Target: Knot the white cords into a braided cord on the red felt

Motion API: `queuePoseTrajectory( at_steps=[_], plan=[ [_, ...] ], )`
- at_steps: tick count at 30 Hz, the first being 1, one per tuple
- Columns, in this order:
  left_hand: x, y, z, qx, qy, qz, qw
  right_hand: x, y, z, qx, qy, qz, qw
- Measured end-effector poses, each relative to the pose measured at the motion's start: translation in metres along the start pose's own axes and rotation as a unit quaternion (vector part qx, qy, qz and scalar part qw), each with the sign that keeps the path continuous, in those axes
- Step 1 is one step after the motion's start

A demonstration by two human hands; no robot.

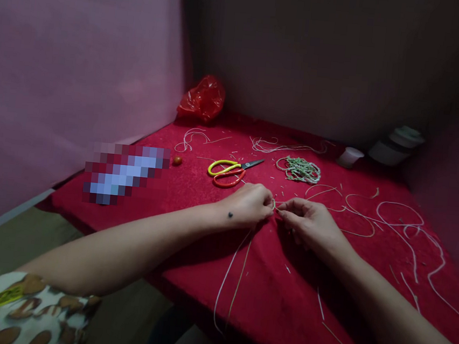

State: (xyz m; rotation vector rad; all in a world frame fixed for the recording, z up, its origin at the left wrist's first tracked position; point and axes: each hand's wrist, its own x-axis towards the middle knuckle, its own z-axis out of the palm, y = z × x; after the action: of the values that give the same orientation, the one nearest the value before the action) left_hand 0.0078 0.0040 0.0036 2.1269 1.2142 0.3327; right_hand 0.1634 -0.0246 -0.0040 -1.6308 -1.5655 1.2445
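Observation:
Near the middle of the red cloth, my left hand (252, 206) is closed on thin cords (244, 260), whose pale and tan ends hang below it toward the table's front edge. A small loop of cord (274, 204) shows between the two hands. My right hand (306, 217) pinches a strand of cord just right of that loop, thumb and index finger together. Beyond my left hand lie scissors (233, 172) with one yellow and one red handle, blades pointing right. A tangled green and white braided cord (300, 169) rests behind the hands.
A red plastic bag (204, 100) sits at the back left, with a small orange-brown ball (177, 160) nearer. A spool (350, 157) and a lidded container (396, 146) stand at the back right. Loose strings (414, 227) and cut scraps are scattered over the red cloth (200, 266).

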Motion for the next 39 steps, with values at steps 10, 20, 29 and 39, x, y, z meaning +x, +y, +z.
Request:
queuePoseTrajectory(
  at_steps=[10,20,29,39],
  plan=[
    [0.0008,-0.0071,0.0022,-0.371,-0.159,-0.119,0.907,0.0004,-0.0014,-0.0015,-0.013,-0.023,0.040,0.999],
    [-0.0002,-0.0017,0.0083,-0.283,-0.122,-0.131,0.942,0.0002,0.0006,0.0003,-0.021,-0.010,0.047,0.999],
    [-0.0040,0.0001,0.0030,-0.286,-0.125,-0.148,0.939,0.0010,-0.0025,-0.0054,0.001,-0.037,0.024,0.999],
    [-0.0061,-0.0020,0.0052,-0.312,-0.123,-0.160,0.928,0.0031,-0.0050,-0.0005,-0.001,-0.024,0.034,0.999]
  ],
)
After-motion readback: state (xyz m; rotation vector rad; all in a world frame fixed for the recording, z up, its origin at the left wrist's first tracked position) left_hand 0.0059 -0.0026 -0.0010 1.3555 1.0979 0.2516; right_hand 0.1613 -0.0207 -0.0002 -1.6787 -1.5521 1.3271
